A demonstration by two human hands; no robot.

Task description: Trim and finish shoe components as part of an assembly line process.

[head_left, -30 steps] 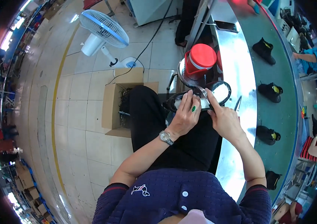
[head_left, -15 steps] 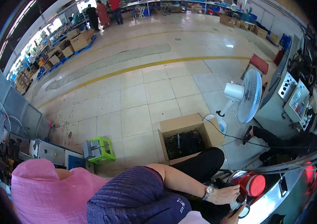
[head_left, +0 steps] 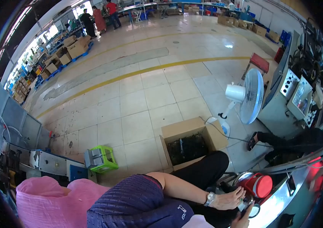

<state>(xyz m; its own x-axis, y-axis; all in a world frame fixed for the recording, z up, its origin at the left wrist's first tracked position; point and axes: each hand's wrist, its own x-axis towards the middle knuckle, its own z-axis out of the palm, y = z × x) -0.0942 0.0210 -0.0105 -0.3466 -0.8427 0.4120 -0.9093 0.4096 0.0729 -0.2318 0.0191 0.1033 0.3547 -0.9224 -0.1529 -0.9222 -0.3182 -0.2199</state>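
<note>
Black shoe, pale interior [head_left: 254, 211]: lower right of the frame, beside a red container [head_left: 263, 186]. Left hand [head_left: 228, 200]: fingers bent over the shoe; whether clenched on it, I cannot tell from where I stand. Right hand [head_left: 242, 218]: index finger extended at the shoe, grip hidden. Open carton [head_left: 182, 127]: lower centre. Fan [head_left: 252, 97]: right.

The red tub [head_left: 263, 186] stands just beside the left hand [head_left: 228, 200], blocking its right. The bent leg [head_left: 203, 167] bars a straight reach to the carton [head_left: 178, 127]. Between carton and green stool [head_left: 110, 164], the floor [head_left: 142, 148] leaves passing room.
</note>
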